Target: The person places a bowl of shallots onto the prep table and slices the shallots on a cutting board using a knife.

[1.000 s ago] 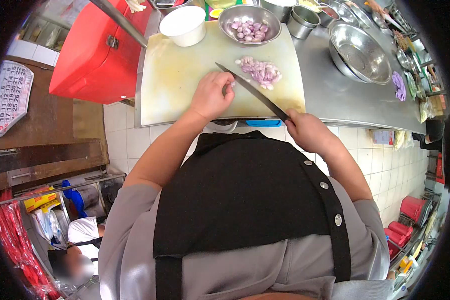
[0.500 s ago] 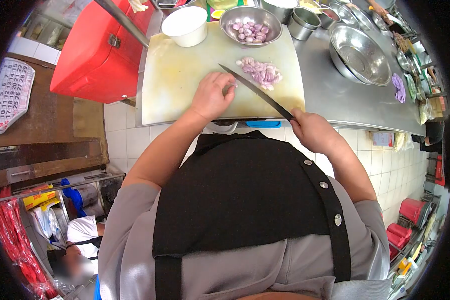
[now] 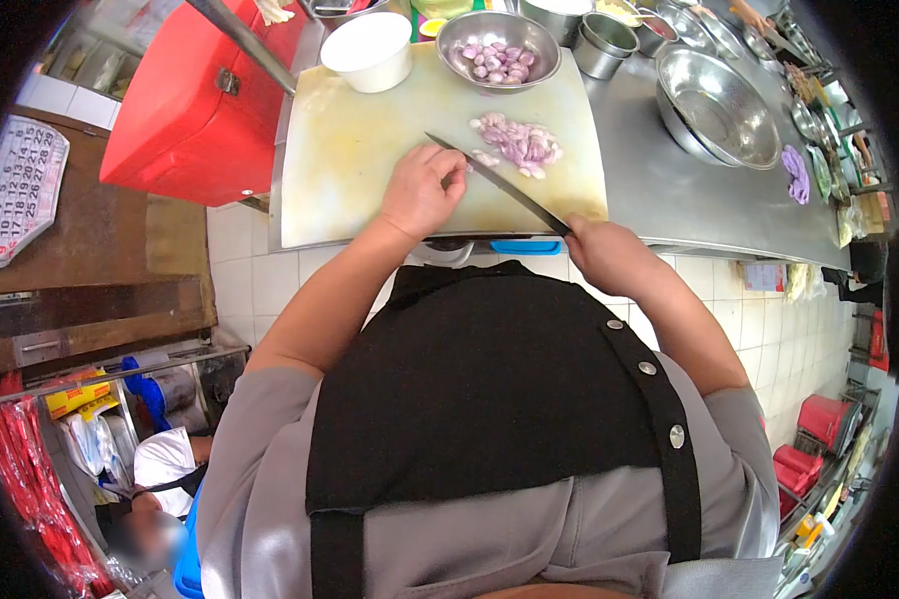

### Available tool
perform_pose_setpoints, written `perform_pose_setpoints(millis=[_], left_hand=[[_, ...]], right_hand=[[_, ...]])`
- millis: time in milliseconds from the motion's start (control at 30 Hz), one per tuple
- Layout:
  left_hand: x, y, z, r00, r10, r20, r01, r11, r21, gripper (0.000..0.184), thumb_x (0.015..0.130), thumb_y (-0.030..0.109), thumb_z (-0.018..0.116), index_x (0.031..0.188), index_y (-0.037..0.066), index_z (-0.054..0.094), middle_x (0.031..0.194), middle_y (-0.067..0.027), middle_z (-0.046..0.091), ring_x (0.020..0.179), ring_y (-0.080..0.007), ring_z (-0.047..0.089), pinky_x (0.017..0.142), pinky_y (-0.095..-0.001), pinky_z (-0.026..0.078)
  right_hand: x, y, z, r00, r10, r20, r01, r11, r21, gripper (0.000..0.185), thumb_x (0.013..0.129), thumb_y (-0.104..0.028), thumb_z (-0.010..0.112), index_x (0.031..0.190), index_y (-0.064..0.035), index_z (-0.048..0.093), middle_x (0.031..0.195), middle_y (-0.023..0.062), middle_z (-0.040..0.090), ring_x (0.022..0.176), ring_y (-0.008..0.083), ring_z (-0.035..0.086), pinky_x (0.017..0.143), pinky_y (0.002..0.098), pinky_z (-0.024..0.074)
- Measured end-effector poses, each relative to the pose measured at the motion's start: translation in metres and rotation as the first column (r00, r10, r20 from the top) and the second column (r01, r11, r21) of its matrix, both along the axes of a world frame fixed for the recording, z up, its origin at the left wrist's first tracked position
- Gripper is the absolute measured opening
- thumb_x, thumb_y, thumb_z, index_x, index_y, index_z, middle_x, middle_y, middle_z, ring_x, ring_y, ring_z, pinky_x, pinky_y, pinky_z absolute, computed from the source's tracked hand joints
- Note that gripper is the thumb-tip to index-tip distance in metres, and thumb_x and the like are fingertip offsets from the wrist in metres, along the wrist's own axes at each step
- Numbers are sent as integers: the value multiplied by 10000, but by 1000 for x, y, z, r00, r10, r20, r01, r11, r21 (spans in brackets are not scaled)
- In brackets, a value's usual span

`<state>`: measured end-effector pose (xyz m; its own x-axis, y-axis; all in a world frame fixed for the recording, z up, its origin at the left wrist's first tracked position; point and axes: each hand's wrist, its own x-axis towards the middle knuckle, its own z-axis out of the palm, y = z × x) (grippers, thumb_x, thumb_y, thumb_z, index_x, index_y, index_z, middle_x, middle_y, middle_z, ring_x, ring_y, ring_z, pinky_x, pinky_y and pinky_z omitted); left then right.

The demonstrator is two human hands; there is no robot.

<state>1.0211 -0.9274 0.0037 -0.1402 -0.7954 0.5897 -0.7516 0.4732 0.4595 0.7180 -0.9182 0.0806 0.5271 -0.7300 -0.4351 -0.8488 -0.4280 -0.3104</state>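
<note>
My right hand is closed round the handle of a long kitchen knife. Its dark blade slants up and left across the white cutting board. Close against the blade near its tip, my left hand has its fingers curled on a shallot, mostly hidden; only a small pinkish bit shows at the fingertips. Beyond the knife lies a pile of cut, peeled shallots, with a piece or two beside the blade. More whole purple shallots fill a metal bowl at the board's far edge.
Left of the bowl stands a white tub. Metal pots and a perforated steel bowl are on the steel counter to the right. A red cooler box borders the board's left. Another person is at the lower left.
The knife and my right hand have shifted a little to the left, bringing the blade closer to my left fingers. A pale shallot piece now lies just beyond the blade.
</note>
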Motion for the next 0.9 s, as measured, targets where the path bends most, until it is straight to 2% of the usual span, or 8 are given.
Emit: perform_pose_setpoints(millis=[133,333,533,633,833,900], left_hand=[[3,0,1,1000,-25,-1,25,1000,-10,114,780,40,731,867,92,678,822,-86,653,815,-323,638,765,-446,528],[0,1,0,1000,5,-8,-5,1000,-23,100,780,44,729,855,95,685,818,-80,656,808,-316,639,760,-438,530],[1,1,-1,1000,7,2,-7,1000,-16,108,776,39,734,857,97,693,824,-78,665,814,-315,647,755,-434,536],[0,1,0,1000,13,-13,-14,999,-41,110,773,36,734,852,98,687,825,-77,666,812,-315,644,753,-437,535],[2,1,0,1000,-4,0,4,1000,-18,109,773,38,737,844,98,681,827,-76,665,816,-316,645,751,-445,533],[2,1,0,1000,6,1,-6,1000,-20,108,774,38,738,844,97,680,823,-78,661,816,-316,644,750,-445,532]], right_hand=[[-5,2,21,998,27,53,-25,999,-46,224,1061,-214,512,1127,-7,568,918,268,698,915,488,663,820,585,505],[6,-2,-6,999,14,34,-13,999,-43,232,1051,-223,523,1132,-19,597,942,262,712,931,475,682,837,570,530],[-3,3,19,998,20,59,-17,999,-45,245,1055,-229,514,1138,-16,603,958,268,713,951,474,684,856,578,530],[5,1,1,1000,12,14,-12,1000,-22,252,1054,-233,521,1140,-11,601,962,267,712,948,474,682,852,580,527],[-2,-1,25,999,27,39,-26,999,-20,263,1053,-232,518,1151,-5,609,988,278,713,967,479,681,863,574,530],[1,0,17,1000,14,25,-13,1000,-7,259,1051,-229,521,1145,-4,610,980,279,711,963,481,679,860,573,530]])
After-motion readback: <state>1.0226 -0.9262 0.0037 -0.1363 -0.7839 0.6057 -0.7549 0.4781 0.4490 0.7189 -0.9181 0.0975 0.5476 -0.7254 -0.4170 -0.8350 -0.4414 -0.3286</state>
